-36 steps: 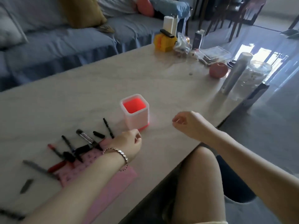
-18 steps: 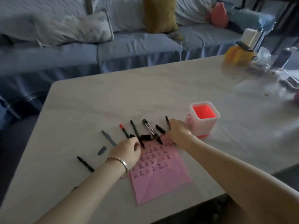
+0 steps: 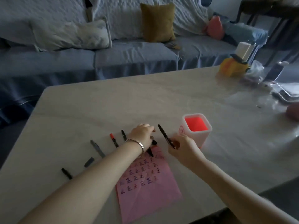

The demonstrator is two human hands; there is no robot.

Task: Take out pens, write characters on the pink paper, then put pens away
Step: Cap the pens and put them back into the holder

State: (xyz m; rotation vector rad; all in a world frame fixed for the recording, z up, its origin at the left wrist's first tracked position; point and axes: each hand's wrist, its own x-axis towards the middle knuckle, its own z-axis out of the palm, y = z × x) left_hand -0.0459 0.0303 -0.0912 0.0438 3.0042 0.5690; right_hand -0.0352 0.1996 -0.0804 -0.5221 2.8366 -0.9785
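Note:
A pink paper [image 3: 145,178] covered with rows of written characters lies near the table's front edge. Several pens lie in a row beyond it: a black pen [image 3: 66,173], a grey cap [image 3: 89,162], a grey pen [image 3: 97,148], a red-capped pen [image 3: 113,140] and another black pen [image 3: 123,135]. My left hand [image 3: 142,135], with a bracelet on its wrist, rests over a black marker [image 3: 150,151] at the paper's top edge. My right hand [image 3: 181,147] pinches a thin black pen [image 3: 163,133] by its lower end. A white square pen holder [image 3: 196,126] with a red inside stands just to the right.
A pale marble table [image 3: 113,102] carries a yellow object [image 3: 231,67], clear plastic packaging [image 3: 284,91] and a pink round object [image 3: 293,111] at the far right. A blue sofa [image 3: 129,57] with cushions runs behind the table.
My left hand moved right from the paper's left corner onto the marker. My right hand has taken hold of the thin black pen beside the holder. The view shifted slightly.

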